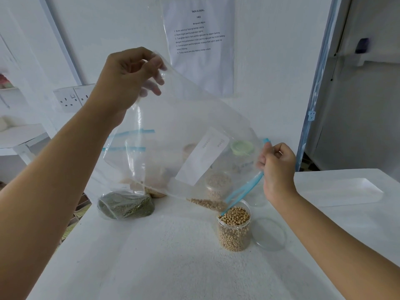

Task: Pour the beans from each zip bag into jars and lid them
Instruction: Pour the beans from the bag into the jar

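While the beans (207, 203) pour, the bench (173, 267): big and white, it holds up the open jar (234, 230).
Zip bag (184, 118): clear, soft and floppy, tipped above the open jar, with its blue mouth just over the jar's rim. It looks nearly empty, so I think it is light. It could fold or slip, so it is best held at two far ends.
Left hand (127, 76): high up and to the left of the open jar. Its fingers pinch the bag's bottom corner.
Right hand (278, 167): just up and right of the open jar. Its fingers pinch the blue zip edge, so the mouth is pulled open.
Green bean bag (125, 205): lies on the bench, left of the open jar, not poured yet.
Open jar: clear, nearly full of tan beans. I think it is hard and smooth and could tip if bumped.
Lid (269, 233): clear and round, flat on the bench just right of the open jar, not on yet.
Last beans: a small heap in the bag's low corner, right beside the jar's mouth. They are round and would roll if spilled.
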Tool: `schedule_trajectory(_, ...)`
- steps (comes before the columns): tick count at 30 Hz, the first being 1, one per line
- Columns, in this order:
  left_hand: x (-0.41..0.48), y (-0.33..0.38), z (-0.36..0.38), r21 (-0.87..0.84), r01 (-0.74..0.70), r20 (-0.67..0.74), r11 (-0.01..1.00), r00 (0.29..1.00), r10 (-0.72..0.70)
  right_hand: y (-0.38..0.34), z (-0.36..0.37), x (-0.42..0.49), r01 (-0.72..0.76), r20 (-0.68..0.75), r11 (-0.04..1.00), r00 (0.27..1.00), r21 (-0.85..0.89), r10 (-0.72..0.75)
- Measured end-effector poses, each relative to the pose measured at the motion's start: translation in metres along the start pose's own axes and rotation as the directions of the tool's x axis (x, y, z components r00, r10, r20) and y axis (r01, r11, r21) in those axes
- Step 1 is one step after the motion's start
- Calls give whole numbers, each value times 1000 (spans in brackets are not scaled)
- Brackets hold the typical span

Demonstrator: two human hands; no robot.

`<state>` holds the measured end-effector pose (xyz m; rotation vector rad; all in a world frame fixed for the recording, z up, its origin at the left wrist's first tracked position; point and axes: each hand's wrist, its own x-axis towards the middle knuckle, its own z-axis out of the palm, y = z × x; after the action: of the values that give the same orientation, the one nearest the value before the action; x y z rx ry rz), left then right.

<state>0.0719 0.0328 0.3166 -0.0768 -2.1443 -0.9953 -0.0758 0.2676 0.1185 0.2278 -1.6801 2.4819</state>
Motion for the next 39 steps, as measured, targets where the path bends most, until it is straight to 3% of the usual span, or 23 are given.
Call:
schedule_trajectory(13, -3, 19, 29, 141, -123, -24, 982, 992, 128, 21, -9, 0, 35, -97, 999, 995, -2, -35)
schedule_trajectory(16, -1, 16, 30, 338, -178, -31, 924, 979, 200, 22, -9, 1, 36, -87, 999, 995, -23, -38)
schedule_trajectory(21, -3, 11, 24, 630, -236, -3, 740, 952, 306, 19, -11, 1, 37, -71, 999, 997, 39, -34)
schedule_trajectory(29, -4, 11, 30, 581, -288, -13, 761, 932, 362, 20, -11, 1, 35, -63, 999, 997, 26, -33)
schedule_trajectory(37, 5, 24, 38, 513, -349, 110, 784, 933, 343, 25, -13, -1, 35, -137, 999, 990, -24, -38)
schedule_trajectory(39, 7, 23, 39, 482, -325, 83, 813, 941, 327, 24, -14, -1, 46, -141, 999, 989, -23, -49)
